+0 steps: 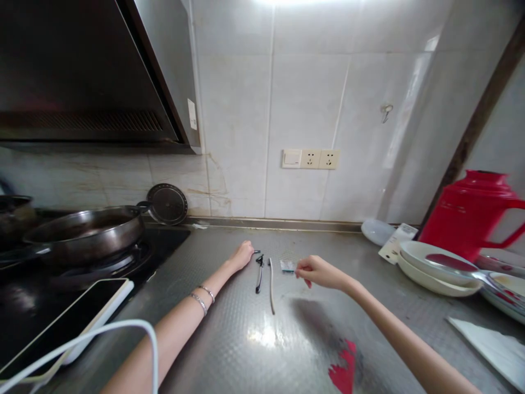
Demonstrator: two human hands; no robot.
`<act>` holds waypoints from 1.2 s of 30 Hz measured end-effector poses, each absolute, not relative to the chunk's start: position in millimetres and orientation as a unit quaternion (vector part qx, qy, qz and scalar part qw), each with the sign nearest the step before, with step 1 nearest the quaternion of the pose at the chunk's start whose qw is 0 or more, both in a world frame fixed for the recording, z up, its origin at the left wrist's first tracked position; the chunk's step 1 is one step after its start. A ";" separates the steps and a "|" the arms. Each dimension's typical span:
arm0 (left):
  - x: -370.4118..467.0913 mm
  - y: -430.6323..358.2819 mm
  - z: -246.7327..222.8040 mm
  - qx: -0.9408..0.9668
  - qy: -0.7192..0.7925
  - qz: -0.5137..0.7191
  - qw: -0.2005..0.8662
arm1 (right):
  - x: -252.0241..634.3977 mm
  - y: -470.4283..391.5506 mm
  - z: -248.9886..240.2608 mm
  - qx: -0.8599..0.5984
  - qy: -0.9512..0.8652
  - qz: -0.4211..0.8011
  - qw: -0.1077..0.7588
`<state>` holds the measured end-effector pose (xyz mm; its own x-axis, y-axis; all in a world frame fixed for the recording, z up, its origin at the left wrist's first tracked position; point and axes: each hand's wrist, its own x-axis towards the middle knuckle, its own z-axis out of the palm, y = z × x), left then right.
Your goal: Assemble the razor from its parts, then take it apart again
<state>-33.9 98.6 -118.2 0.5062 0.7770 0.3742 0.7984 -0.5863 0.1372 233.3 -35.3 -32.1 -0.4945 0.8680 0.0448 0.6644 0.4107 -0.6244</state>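
On the metal countertop, my left hand is closed, its fingertips at a short dark stick-like piece. A thin black object with a clear middle lies just right of that hand. Beside it is a long, slightly bent whitish tube with a dark tip. My right hand is held over the counter with its fingers curled together; what they hold, if anything, is hidden. Close to its fingertips lies a small clear packet with a green edge; whether they touch I cannot tell.
A pan stands on the black stove at left, below the range hood. A phone with a white cable is at front left. Stacked bowls and a red thermos jug stand at right, near a white sheet.
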 end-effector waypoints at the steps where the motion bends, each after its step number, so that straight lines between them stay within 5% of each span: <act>1: -33.8 98.6 -118.7 -0.868 -0.453 -0.201 0.029 | 232.0 -35.6 -29.9 -0.467 -0.819 0.275 0.190; 10: -37.0 96.9 -118.3 -0.860 -0.459 -0.220 0.031 | 223.8 -30.3 -25.2 -0.479 -0.803 0.263 0.239; 22: 7.0 65.4 -68.7 -0.852 -0.449 -0.267 -0.033 | 217.8 -15.1 -36.0 -0.426 -0.836 -0.014 0.346; 36: 34.8 19.3 -49.6 -0.864 -0.403 -0.249 -0.169 | 222.9 -19.2 -52.2 -0.410 -0.866 -0.042 0.284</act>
